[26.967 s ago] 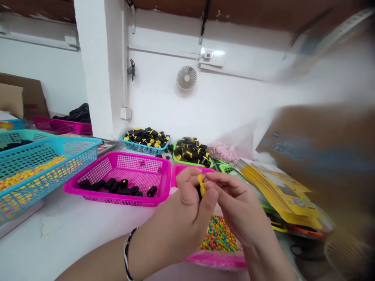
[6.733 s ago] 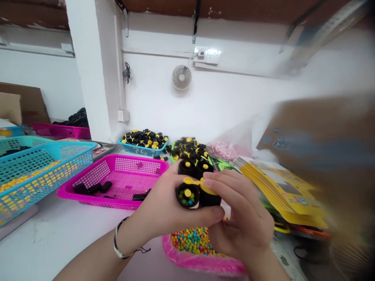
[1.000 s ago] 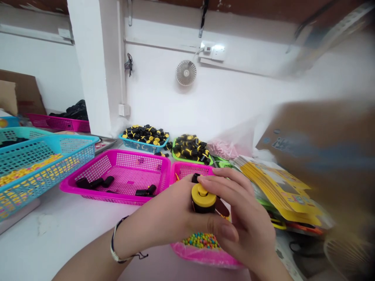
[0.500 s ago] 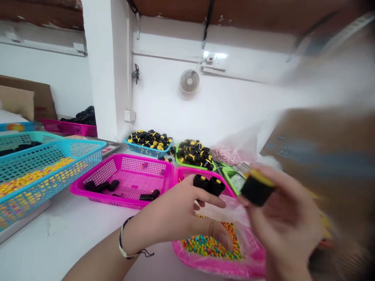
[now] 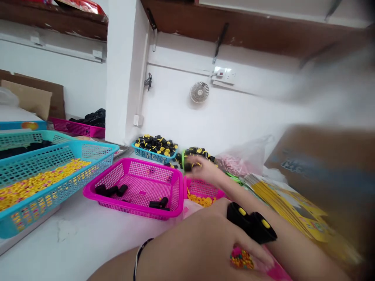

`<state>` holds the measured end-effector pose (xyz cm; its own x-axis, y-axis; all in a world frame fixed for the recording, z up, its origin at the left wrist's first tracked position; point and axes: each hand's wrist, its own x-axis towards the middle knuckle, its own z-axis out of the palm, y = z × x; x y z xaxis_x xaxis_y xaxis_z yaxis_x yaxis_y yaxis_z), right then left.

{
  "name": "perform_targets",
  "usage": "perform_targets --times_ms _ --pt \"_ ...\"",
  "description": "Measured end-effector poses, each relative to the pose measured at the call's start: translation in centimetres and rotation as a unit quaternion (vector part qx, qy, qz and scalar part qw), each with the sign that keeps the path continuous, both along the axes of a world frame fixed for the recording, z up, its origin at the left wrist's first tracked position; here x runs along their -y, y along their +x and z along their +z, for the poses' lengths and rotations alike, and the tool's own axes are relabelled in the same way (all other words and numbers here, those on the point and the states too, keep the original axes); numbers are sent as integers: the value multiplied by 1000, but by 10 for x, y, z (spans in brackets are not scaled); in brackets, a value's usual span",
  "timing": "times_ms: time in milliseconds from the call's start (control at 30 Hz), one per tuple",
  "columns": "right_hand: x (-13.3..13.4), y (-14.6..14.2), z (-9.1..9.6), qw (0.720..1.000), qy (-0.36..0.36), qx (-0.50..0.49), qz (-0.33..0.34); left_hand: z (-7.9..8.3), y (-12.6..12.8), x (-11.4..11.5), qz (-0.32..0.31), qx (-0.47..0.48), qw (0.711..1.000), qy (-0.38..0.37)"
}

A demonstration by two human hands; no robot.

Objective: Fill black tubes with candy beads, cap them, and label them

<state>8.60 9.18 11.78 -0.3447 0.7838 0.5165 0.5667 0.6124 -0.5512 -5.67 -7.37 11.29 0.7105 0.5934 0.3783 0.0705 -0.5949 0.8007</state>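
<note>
On the white table (image 5: 58, 238), a big blue basket (image 5: 55, 195) of yellow beads sits left of a pink basket (image 5: 137, 183) — both just beyond the hands. The left hand (image 5: 199, 246) holds two black tubes (image 5: 252, 222) (yellow-capped), its fingers (image 5: 254, 253) curled low over colored beads (image 5: 241, 258). The right hand (image 5: 202, 168) reaches above a green tray (image 5: 183, 159) — too blurred to tell its fingers.

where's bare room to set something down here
The bare white tabletop between the blue basket and the magenta basket is free, as is that basket's middle mesh. It's crowded around the right hand, over the green tray and the small pink basket.
</note>
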Motion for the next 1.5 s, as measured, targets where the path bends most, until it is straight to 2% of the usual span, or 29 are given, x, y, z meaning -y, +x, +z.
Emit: perform_targets --times_ms 100,167,200,267,367,433,467,533,567,633,800,867,967,1067,1133,1200,1300,1367,1500 --pt "-47 -22 25 996 -47 -75 1 4 0 3 21 -1 1000 -6" --pt "-54 -28 34 991 -64 -118 6 6 -1 5 31 -5 999 -4" --pt "-48 -26 35 989 -76 -129 18 6 -1 5 32 -5 999 -3" --pt "-20 -13 34 984 -105 -133 56 8 -1 3 31 -5 1000 -1" --pt "47 25 28 979 -131 -119 102 7 3 -6 41 -19 999 14" --pt "93 50 24 981 -122 -98 115 3 10 -14 39 -16 998 37" --pt "113 60 21 991 -71 -39 110 0 16 -17 27 -9 998 51" --pt "142 72 12 992 26 82 90 -7 27 -21 -13 2 998 63" --pt "151 76 7 988 71 117 72 -10 33 -22 -30 1 998 61" --pt "161 82 -3 983 126 127 39 -13 39 -19 -43 -1 998 47" --pt "170 101 -11 973 211 91 -7 -13 32 -15 -22 -35 998 -43" --pt "171 102 -11 973 221 68 -24 -19 32 -19 -14 -22 996 -83" --pt "158 90 -23 982 180 34 -46 -38 49 -30 13 14 996 -85" --pt "131 79 -48 985 131 -28 -111 -58 73 -43 74 44 995 -56" --pt "115 82 -64 979 102 -78 -156 -65 81 -54 95 50 992 -62" --pt "109 91 -74 973 70 -125 -182 -64 78 -64 92 33 992 -74" --pt "116 108 -78 967 19 -179 -182 -58 62 -71 80 12 994 -78" --pt "127 115 -78 966 -13 -201 -163 -56 51 -69 91 32 993 -75" --pt "150 113 -82 970 -62 -208 -107 -66 38 -60 122 114 982 -93"
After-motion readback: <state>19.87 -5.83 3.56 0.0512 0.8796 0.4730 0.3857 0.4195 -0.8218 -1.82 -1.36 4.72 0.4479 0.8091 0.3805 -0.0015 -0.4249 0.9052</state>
